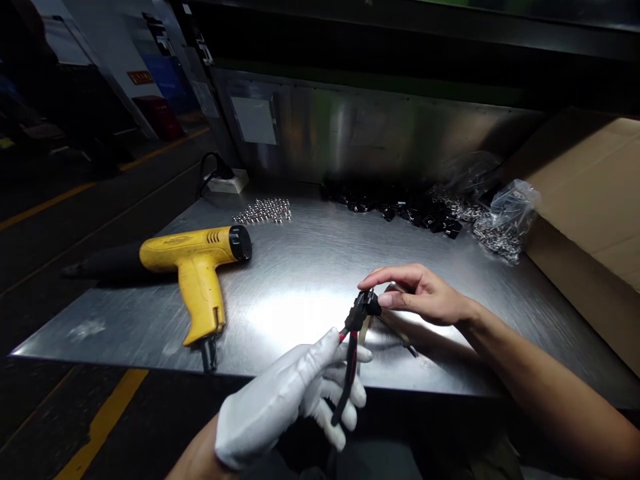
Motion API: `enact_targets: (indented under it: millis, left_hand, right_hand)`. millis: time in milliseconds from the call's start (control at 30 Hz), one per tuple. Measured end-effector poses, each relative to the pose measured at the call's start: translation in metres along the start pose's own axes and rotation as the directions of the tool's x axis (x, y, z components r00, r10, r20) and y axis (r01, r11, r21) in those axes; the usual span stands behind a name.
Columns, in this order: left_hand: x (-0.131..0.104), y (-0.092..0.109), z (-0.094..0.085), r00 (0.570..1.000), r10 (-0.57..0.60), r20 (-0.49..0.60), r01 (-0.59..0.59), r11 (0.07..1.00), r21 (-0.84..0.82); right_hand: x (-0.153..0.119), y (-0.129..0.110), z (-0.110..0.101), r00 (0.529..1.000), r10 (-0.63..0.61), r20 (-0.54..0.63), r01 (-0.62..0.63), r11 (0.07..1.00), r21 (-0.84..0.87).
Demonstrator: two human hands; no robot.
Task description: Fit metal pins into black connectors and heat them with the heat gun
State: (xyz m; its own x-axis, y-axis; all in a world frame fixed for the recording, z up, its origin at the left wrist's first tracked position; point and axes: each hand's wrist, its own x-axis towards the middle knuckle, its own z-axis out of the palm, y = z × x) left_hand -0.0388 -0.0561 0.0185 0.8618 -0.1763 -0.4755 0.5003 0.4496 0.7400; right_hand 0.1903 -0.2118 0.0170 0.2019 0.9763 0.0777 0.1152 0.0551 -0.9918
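My left hand (295, 383), in a white glove, is wrapped round the handles of pliers (356, 313) with black and red grips. The jaws point up and away over the front of the metal table. My bare right hand (425, 293) pinches a small black part (373, 304) between thumb and index finger, right at the jaws. Whether the jaws grip the part is hard to see. Beneath my right hand is a thin tan and dark object (400, 333), partly hidden, whose kind I cannot make out.
A yellow heat gun (200, 257) lies at the left of the metal table (295, 267). Behind it sit many small metal pieces (267, 211) and a power socket (229, 180). Black parts (420, 215), a plastic bag of metal pieces (507, 220) and a cardboard box (585, 200) occupy the right.
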Motion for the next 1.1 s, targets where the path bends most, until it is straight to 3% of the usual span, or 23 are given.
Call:
enact_targets:
  millis: [433,800,1100]
  left_hand:
    - [0.001,-0.012,0.004,0.976,0.103,-0.194,-0.049,0.962,0.267]
    - [-0.002,0.000,0.014,0.962,0.193,-0.194,-0.062,0.843,0.534]
    - [-0.006,0.008,0.030,0.896,0.315,-0.312,-0.063,0.787,0.614]
  right_hand:
    - [0.001,-0.004,0.015,0.991,0.014,-0.130,-0.013,1.000,0.009]
    - [0.000,-0.003,0.011,0.996,0.014,-0.086,-0.024,0.992,-0.122]
    - [0.002,-0.009,0.004,0.959,-0.275,0.074,0.284,0.935,-0.212]
